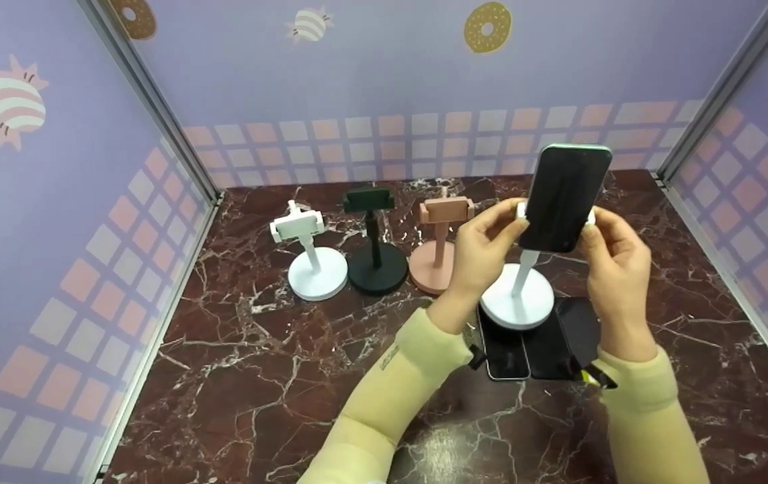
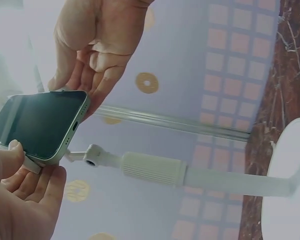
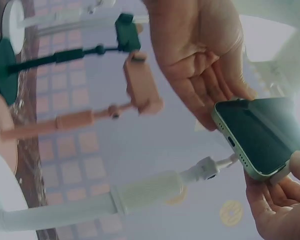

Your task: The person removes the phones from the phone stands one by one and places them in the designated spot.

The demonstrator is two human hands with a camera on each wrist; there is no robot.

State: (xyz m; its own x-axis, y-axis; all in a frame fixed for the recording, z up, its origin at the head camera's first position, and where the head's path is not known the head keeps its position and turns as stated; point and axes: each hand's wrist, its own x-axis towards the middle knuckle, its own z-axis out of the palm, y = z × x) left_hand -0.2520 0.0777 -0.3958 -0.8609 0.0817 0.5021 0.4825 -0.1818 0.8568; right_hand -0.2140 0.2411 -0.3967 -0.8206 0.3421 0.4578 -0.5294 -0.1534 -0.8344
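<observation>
A phone (image 1: 566,198) with a dark screen and pale green edge stands upright and slightly tilted in the clamp of a white phone stand (image 1: 517,299). My left hand (image 1: 484,252) pinches the clamp's white end (image 1: 522,210) at the phone's left side, thumb in front and fingers behind. Opposite it, my right hand (image 1: 617,262) pinches the other clamp end (image 1: 590,216) the same way. In the left wrist view the stand's ribbed neck (image 2: 152,169) runs from the round base to behind the phone. The phone hides most of the clamp.
Left of my hands stand three more phone stands: white (image 1: 316,272), black (image 1: 377,267) and pink (image 1: 432,265). Several dark phones (image 1: 508,356) lie flat beneath and beside the white base. A patterned wall (image 1: 384,87) encloses the marbled table (image 1: 276,383).
</observation>
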